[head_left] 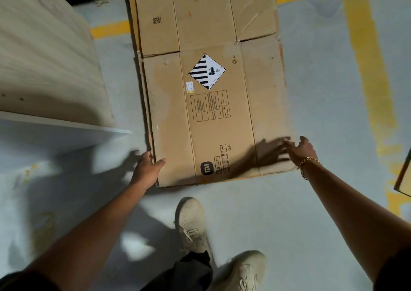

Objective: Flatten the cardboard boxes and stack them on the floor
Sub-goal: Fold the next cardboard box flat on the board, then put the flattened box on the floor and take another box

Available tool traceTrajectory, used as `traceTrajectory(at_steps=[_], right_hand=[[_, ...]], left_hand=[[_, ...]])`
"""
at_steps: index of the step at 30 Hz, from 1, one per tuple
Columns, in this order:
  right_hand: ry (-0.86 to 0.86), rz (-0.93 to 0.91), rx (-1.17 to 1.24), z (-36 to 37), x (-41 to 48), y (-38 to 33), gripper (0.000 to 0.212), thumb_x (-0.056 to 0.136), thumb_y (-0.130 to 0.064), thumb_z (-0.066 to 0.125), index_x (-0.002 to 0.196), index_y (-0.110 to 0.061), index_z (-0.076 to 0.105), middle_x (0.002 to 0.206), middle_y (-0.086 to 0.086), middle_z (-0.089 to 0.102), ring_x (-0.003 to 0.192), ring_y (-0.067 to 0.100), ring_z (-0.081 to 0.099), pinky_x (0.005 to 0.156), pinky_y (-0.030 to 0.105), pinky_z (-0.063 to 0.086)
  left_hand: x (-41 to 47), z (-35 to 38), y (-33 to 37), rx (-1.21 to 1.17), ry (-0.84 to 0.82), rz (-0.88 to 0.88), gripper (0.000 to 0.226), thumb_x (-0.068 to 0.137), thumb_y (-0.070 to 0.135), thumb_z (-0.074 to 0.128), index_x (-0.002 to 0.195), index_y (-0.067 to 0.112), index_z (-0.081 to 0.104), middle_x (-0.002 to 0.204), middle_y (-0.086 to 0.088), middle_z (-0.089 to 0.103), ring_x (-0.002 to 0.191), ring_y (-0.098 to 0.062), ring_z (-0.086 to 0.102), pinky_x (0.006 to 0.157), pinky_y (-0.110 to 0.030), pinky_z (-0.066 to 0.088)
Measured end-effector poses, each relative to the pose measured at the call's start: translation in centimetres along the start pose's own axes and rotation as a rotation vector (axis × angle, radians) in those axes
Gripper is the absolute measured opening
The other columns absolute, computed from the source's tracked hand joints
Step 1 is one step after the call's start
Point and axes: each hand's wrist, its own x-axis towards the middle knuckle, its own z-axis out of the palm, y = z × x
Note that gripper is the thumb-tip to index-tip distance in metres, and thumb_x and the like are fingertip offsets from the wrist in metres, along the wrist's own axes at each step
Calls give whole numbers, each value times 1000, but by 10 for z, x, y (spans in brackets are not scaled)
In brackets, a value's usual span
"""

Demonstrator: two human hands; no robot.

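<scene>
A flattened brown cardboard box (209, 86) lies on the grey floor, printed side up, with a black-and-white diamond label in its middle. It rests on other flattened cardboard whose edges show along its left side. My left hand (148, 168) grips the near left corner, thumb on top and fingers wrapped over the edge. My right hand (302, 151), with a gold bracelet at the wrist, hovers with spread fingers at the near right corner, just at the edge of the box.
A pale wooden panel (44, 52) and a white board (55, 132) stand at the left. Yellow lines (367, 52) mark the grey floor. My two feet in beige shoes (191, 224) stand just before the box. Another cardboard edge (403, 175) shows at far right.
</scene>
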Motion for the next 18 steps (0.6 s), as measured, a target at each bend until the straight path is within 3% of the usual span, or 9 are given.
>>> traceTrajectory(at_steps=[3,9,18], right_hand=[[-49,-57,0,-24,-57,-11,77,92,-51,56,149,-6,30,152,19,37,137,35,39,111,41,31],[-104,-271,-113,-106,-204,-54,79,90,-62,49,152,-19,25,155,8,33,139,30,37,111,50,35],[9,-586,32,-228,-444,-162,67,93,-53,54,149,-22,35,152,3,41,136,24,43,108,41,38]], left_hand=[[-76,-25,32,145,11,103,69,92,56,53,149,21,34,152,-7,38,136,-29,42,108,-42,36],[-225,-101,93,406,99,456,70,95,59,41,154,23,25,163,0,15,146,-23,22,114,-45,29],[-452,-264,129,296,255,678,70,96,63,33,155,31,15,164,10,6,149,-16,15,118,-44,26]])
